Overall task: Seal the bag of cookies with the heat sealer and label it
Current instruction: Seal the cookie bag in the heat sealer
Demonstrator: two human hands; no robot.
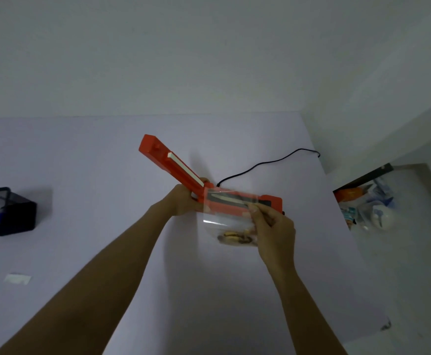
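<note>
- Head view: the red sealer [242, 201] sits mid-table [107, 175] with its lid [171, 162] raised, tilting up and left from the hinge.
- The clear bag [224, 221] lies against the sealer's near side, its top edge over the sealing strip, cookies [235, 238] at its bottom.
- Left hand [183, 201] grips the sealer's hinge end, fingers curled round it.
- Right hand [273, 229] pinches the bag's top right edge at the sealer.
- A black cord [260, 163] runs from the sealer's back to the right.
- A black mesh box [4, 211] stands far left of the sealer; a white label [17, 278] lies nearer, lower left.

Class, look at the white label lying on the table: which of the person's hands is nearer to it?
Left. The left hand grips the heat sealer at its hinge, closer to the label. The right hand, pinching the cookie bag, is farther right.
</note>
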